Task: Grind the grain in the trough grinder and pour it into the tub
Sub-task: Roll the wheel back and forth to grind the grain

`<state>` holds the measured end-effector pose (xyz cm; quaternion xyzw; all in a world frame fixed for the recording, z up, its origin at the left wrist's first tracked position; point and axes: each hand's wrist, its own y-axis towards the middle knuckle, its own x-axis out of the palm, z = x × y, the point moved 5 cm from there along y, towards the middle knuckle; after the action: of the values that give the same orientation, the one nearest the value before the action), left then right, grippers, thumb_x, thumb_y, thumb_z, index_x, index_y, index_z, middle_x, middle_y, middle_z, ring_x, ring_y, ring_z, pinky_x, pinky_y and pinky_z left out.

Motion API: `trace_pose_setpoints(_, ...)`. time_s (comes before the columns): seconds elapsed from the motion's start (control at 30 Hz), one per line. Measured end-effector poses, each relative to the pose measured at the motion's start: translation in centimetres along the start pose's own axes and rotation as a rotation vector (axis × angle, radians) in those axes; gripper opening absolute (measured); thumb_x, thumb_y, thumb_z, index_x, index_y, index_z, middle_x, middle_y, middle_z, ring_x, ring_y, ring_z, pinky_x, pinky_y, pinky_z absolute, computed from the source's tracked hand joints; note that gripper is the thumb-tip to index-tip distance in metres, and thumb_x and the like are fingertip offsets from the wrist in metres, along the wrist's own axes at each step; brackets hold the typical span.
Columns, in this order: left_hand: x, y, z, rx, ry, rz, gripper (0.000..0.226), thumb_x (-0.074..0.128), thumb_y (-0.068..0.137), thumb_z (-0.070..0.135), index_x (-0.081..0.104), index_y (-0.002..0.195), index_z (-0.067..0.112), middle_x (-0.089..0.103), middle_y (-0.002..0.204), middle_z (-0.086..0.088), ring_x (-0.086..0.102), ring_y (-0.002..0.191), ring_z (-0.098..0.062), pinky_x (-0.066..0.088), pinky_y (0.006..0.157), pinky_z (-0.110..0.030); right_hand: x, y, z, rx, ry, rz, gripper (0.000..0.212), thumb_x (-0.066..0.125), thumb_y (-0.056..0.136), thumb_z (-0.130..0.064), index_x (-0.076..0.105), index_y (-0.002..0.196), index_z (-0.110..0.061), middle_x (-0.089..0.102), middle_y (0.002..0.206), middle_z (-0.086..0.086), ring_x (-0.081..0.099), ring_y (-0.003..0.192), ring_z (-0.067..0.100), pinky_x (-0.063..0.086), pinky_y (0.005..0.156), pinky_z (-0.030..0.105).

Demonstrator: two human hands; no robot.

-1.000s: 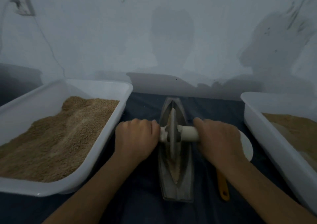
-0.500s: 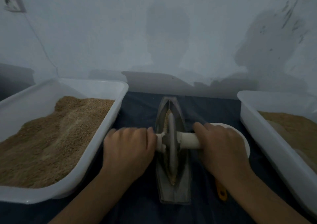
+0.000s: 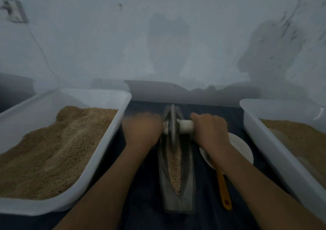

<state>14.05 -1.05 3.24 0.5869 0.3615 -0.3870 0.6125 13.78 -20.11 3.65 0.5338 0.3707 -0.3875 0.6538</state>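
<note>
A long grey boat-shaped metal trough grinder (image 3: 177, 168) lies lengthwise in the middle of the dark-cloth-covered desk (image 3: 141, 203), with a strip of tan grain (image 3: 173, 166) lying along its groove. A thin grey grinding wheel (image 3: 172, 124) stands upright in the far part of the trough, on a white cylindrical axle handle (image 3: 185, 126) that sticks out to both sides. The right hand (image 3: 210, 131) has its fingers curled over the right end of the handle and grips it. The left hand (image 3: 142, 131) sits at the handle's left end and looks wrapped round it, though motion blur hides the fingers. Left of the trough stands a large white rectangular plastic tub (image 3: 98, 152) heaped with tan grain; another white plastic tub (image 3: 275, 147) with similar grain stands at the right. Between the trough and the right tub lies a round white plate (image 3: 241, 150) and a utensil with an orange plastic handle (image 3: 223, 189)
</note>
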Motion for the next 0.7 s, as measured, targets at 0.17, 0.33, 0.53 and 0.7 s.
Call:
trace_pose_setpoints(0.17,-2.2,-7.6,-1.0,0.261,0.059,0.106,0.031,0.039,0.1,0.018,0.043,0.069,0.023,0.045,0.058,0.004,0.042,0.049,-0.021,0.036,0.057,-0.034,-2.3,-7.7,-0.5,-0.134,0.048,0.241,0.046,0.085,0.058,-0.016,0.05,0.086,-0.023,0.053,0.068,-0.001,0.048,0.055,0.023,0.031,0.055,0.032)
trace_pose_setpoints(0.33,-1.8,-7.2,-1.1,0.131,-0.112,-0.03,0.037,0.016,0.101,0.023,0.041,0.072,0.025,0.04,0.061,0.005,0.037,0.051,-0.02,0.031,0.056,-0.031,-2.2,-6.9,-0.6,-0.168,0.025,0.26,0.045,0.088,0.055,-0.018,0.053,0.083,-0.021,0.053,0.063,0.0,0.047,0.05,0.021,0.029,0.051,0.028)
trace_pose_setpoints(0.53,-0.5,1.2,0.7,-0.1,-0.128,0.016,0.043,0.005,0.09,0.024,0.046,0.079,0.021,0.053,0.08,0.002,0.039,0.064,-0.017,0.043,0.08,-0.036,1.3,1.9,0.8,0.005,0.052,-0.127,0.029,0.073,0.082,-0.041,0.054,0.1,-0.028,0.065,0.092,0.001,0.054,0.074,0.023,0.042,0.064,0.034)
trace_pose_setpoints(0.7,-1.5,-1.3,0.8,0.009,-0.056,0.025,0.048,0.002,0.093,0.028,0.043,0.068,0.022,0.043,0.066,0.005,0.035,0.055,-0.017,0.039,0.073,-0.036,0.4,-1.3,0.6,-0.027,0.039,-0.074,0.028,0.072,0.087,-0.033,0.049,0.102,-0.027,0.064,0.09,-0.003,0.062,0.076,0.02,0.053,0.065,0.036)
